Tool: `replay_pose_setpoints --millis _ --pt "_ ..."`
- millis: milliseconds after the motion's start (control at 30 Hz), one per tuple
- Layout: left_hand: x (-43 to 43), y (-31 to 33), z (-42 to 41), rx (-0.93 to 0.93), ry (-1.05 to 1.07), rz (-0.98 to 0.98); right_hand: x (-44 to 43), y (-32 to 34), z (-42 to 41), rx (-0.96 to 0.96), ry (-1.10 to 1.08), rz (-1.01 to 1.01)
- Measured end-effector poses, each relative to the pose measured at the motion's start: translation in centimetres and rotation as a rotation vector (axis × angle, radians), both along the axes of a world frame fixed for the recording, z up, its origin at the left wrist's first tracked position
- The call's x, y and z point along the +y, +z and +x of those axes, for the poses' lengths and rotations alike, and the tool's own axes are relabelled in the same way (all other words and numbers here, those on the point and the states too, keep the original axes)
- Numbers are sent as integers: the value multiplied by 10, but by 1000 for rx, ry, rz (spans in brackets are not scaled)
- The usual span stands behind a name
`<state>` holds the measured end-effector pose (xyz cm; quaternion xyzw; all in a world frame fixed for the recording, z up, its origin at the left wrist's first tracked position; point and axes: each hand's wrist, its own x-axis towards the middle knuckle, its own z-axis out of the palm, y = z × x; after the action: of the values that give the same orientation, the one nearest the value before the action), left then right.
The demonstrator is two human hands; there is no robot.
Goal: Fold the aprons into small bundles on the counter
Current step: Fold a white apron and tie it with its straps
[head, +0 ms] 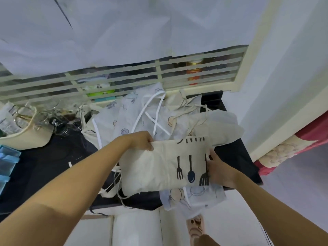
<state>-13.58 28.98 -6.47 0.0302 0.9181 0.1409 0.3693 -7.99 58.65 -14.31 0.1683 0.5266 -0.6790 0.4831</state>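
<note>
Cream apron [159, 167] with cutlery print sat half-folded at the counter [49, 167] edge, six o'clock; left hand [142, 142] pinched its ten o'clock corner, right hand [219, 168] gripped three o'clock. Squaring the edges before folding again seemed wise.

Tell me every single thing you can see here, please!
cutlery-print apron: one, cream with black forks and a blue spoon, counter front, in both hands
apron pile: several, white and cream with pastel prints, behind it
hanging apron: one, pale blue print, over counter's front edge
counter: one, black, under everything
basket: one, cream, counter's left end
box: one, blue, far left edge
window slats: several, cream, behind counter
jar: one, orange, behind slats
left hand: one, pinches apron's top-left edge
right hand: one, grips apron's right edge
</note>
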Motion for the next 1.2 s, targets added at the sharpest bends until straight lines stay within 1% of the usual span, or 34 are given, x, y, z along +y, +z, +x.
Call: replay_pose_setpoints --millis 33,133,200,267,333,400,433,467,533,567,600,667,733,800,833,900,933,1000,1067,1133,1200 --pt "0 -9 -3 21 9 -8 1 -4 3 86 1 28" --pt "-4 -38 -8 76 31 31 -1 -21 11 210 -36 144" --pt "-9 -51 -8 71 71 98 -4 -33 12 292 -21 315" --pt "-18 -52 -6 -17 106 140 -6 -39 13 345 -70 386" --pt "-35 -49 -6 -140 121 115 -9 -46 13 375 -82 440" --pt "-57 -44 -5 -197 170 92 -8 -49 13 394 -70 480" --pt "-68 -42 -1 -209 257 138 -9 -50 13 394 -79 484" --pt "-79 -41 7 -232 403 261 -9 -50 13 395 -88 489" --pt "-95 -51 27 -280 782 590 -10 -50 13 391 -108 503" --pt "-99 -56 39 -297 913 707 -11 -50 13 393 -115 505" --pt "-101 -61 52 -324 976 768 -12 -50 14 401 -123 508" --pt "-94 -70 80 -421 978 785 -14 -49 17 422 -129 524" --pt "-82 -78 104 -447 982 805 -15 -51 18 444 -147 543" --pt "-71 -85 123 -370 1087 894 -16 -50 21 479 -151 566" --pt "-66 -87 131 -292 1160 925 -17 -50 22 502 -152 577" --pt "-58 -94 144 -82 1294 977 -18 -51 26 551 -157 585" --pt "-52 -96 149 37 1338 960 -18 -51 27 568 -163 587" --pt "-37 -96 154 247 1355 834 -19 -50 30 589 -184 582" --pt "-23 -91 156 411 1316 693 -19 -49 32 597 -195 578" --pt "-16 -88 155 541 1261 566 -19 -51 34 611 -211 603" --pt "-15 -88 152 629 1151 431 -21 -53 37 620 -226 642"
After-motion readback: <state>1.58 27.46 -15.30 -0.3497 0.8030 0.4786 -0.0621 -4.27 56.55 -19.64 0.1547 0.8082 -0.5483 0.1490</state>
